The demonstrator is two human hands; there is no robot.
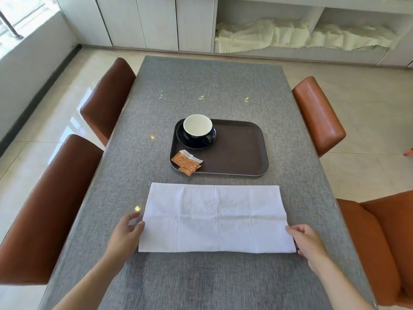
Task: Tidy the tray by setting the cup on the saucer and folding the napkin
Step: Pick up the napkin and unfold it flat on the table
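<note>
The napkin (pixel 215 219) lay flat on the table (pixel 201 86) near its front edge, between the tray (pixel 241 148) and the person, its long axis running left to right. The left hand (pixel 126 233) sat at its left short end and the right hand (pixel 307 242) at its right short end, each about equally near, so the cloth stretched straight between them. The left fingers were loosely curled with the thumb apart, touching the edge; whether they pinched it could not be told. The right fingers were curled round the near right corner and seemed to grip it. On the tray's far left corner the cup (pixel 197 128) already stood on the saucer (pixel 196 139), with sugar packets (pixel 186 161) at the near left corner; folding seemed the remaining step
</note>
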